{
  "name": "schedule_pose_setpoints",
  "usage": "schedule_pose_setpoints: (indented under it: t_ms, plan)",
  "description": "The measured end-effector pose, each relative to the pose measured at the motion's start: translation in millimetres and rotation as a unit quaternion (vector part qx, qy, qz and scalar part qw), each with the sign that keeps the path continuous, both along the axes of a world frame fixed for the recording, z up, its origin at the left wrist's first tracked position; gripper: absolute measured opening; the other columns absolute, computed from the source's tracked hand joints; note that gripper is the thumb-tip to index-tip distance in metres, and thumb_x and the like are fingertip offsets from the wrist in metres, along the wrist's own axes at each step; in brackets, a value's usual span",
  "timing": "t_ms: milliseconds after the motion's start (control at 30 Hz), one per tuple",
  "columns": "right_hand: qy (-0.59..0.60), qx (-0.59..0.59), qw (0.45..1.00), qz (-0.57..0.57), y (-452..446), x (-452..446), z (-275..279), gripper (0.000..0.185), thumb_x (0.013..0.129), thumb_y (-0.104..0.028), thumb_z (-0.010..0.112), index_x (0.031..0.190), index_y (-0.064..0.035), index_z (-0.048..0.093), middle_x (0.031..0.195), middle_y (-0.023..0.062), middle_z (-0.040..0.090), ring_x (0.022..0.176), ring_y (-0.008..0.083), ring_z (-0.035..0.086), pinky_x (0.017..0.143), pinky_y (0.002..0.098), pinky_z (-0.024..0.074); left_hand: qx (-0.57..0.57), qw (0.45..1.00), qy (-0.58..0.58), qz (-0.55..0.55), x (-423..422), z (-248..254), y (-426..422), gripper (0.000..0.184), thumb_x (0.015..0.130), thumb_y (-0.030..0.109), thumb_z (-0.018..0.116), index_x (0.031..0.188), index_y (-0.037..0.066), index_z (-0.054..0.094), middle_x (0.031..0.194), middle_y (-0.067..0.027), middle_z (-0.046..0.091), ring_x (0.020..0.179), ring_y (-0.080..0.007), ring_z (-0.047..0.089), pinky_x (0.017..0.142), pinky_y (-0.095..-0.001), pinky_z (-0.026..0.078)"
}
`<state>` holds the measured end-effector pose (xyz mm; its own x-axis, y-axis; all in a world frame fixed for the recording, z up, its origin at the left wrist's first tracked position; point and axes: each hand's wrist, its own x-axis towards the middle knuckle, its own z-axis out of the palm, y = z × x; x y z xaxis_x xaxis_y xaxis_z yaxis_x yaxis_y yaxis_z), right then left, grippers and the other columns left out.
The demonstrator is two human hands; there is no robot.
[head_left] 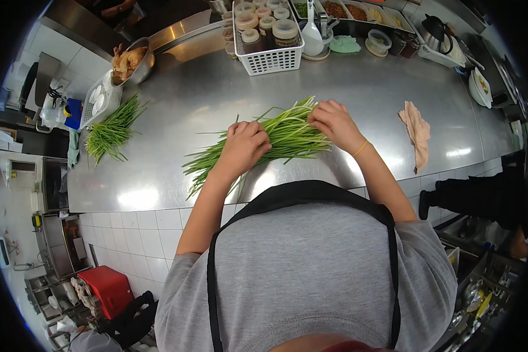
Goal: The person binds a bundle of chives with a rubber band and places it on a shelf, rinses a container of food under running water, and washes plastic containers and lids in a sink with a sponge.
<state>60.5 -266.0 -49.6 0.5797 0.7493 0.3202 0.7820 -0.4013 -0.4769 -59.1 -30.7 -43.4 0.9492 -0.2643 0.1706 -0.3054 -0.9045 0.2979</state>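
A long bunch of green stalks (284,135) lies on the steel counter (188,111) in front of me, with pale ends to the right and thin green tips fanning left. My left hand (246,144) rests over the left part of the bunch, its fingers curled onto the stalks. At the pale ends, my right hand (334,120) has its fingers pinched together on the stalks. A second, shorter pile of green stalks (111,134) lies farther left on the counter.
A white basket of bottles (276,60) stands at the back. A metal bowl with cooked poultry (141,67) sits back left, a pinkish cloth (416,136) lies right. Food trays (358,13) line the far edge. Other people are at lower left and right.
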Motion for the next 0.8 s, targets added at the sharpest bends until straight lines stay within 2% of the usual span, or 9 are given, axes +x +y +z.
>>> schedule_pose_setpoints:
  t_ms: [67,167,233,267,333,433,500,600,800]
  plan:
    - [-0.002,-0.008,1.000,-0.009,2,4,-8,0.008,0.078,-0.015,0.059,0.085,-0.0123,0.058,0.088,-0.0005,0.053,0.090,0.0203,0.048,0.081,0.0346,0.0346,-0.007,1.000,0.002,0.005,0,2,0,0.021,0.073,0.023,0.067,0.085,0.009,0.057,0.096,-0.0042,0.052,0.097,-0.0259,0.047,0.089,-0.0412,0.032]
    - [-0.012,-0.005,0.999,-0.037,2,1,-9,0.018,0.075,-0.017,0.062,0.092,-0.0133,0.058,0.097,0.0005,0.052,0.096,0.0209,0.047,0.084,0.0351,0.0340,-0.026,0.999,0.010,0.025,7,3,-8,0.046,0.069,0.032,0.071,0.106,0.010,0.053,0.112,-0.0073,0.050,0.108,-0.0286,0.044,0.093,-0.0458,0.030]
    - [-0.020,0.004,0.998,-0.057,-1,-5,-2,0.023,0.074,-0.019,0.064,0.096,-0.0146,0.058,0.103,0.0010,0.051,0.101,0.0212,0.046,0.087,0.0354,0.0333,0.006,0.997,-0.034,0.066,12,-2,-20,0.092,0.057,0.047,0.076,0.131,0.011,0.034,0.130,-0.0126,0.038,0.120,-0.0324,0.037,0.099,-0.0512,0.025]
    - [-0.017,0.020,0.998,-0.059,-3,-10,5,0.029,0.072,-0.021,0.067,0.099,-0.0143,0.058,0.108,0.0020,0.050,0.104,0.0216,0.044,0.087,0.0364,0.0330,0.005,0.997,-0.034,0.066,15,-8,-24,0.092,0.057,0.047,0.076,0.131,0.011,0.034,0.130,-0.0126,0.038,0.120,-0.0324,0.037,0.099,-0.0512,0.025]
    - [-0.014,0.035,0.997,-0.063,-9,-21,8,0.035,0.070,-0.023,0.069,0.103,-0.0140,0.057,0.113,0.0031,0.049,0.108,0.0220,0.043,0.088,0.0373,0.0326,0.055,0.995,0.043,0.072,23,-23,-29,0.124,0.043,0.057,0.078,0.141,0.013,0.015,0.138,-0.0172,0.027,0.127,-0.0353,0.028,0.102,-0.0548,0.021]
    - [0.016,-0.020,0.999,-0.046,-20,-36,5,0.037,0.072,-0.024,0.068,0.104,-0.0099,0.057,0.109,0.0069,0.051,0.104,0.0224,0.047,0.086,0.0363,0.0357,0.066,0.989,0.104,0.087,34,-34,-32,0.125,0.044,0.057,0.078,0.141,0.012,0.012,0.137,-0.0191,0.028,0.128,-0.0352,0.026,0.101,-0.0524,0.025]
    - [0.408,-0.147,0.901,0.019,-26,-42,-1,0.032,0.077,-0.021,0.065,0.104,-0.0061,0.056,0.105,0.0091,0.055,0.100,0.0211,0.051,0.086,0.0331,0.0388,0.049,0.990,0.101,0.086,39,-41,-29,0.125,0.044,0.056,0.078,0.141,0.011,0.013,0.135,-0.0193,0.030,0.126,-0.0354,0.029,0.100,-0.0505,0.027]
    - [0.540,-0.057,0.837,0.070,-27,-61,-35,0.024,0.081,-0.015,0.060,0.102,-0.0027,0.057,0.117,0.0071,0.050,0.107,0.0168,0.047,0.089,0.0288,0.0387,0.028,0.991,0.104,0.084,41,-41,-28,0.123,0.045,0.054,0.079,0.140,0.009,0.015,0.130,-0.0190,0.035,0.120,-0.0352,0.035,0.098,-0.0462,0.031]
    - [0.518,0.101,0.845,0.087,5,-55,-73,0.017,0.082,-0.001,0.048,0.098,-0.0031,0.053,0.120,0.0076,0.050,0.115,0.0150,0.042,0.091,0.0261,0.0352,-0.033,0.992,0.115,0.049,40,-40,-26,0.110,0.052,0.042,0.078,0.138,0.007,0.020,0.118,-0.0184,0.043,0.110,-0.0340,0.041,0.092,-0.0434,0.036]
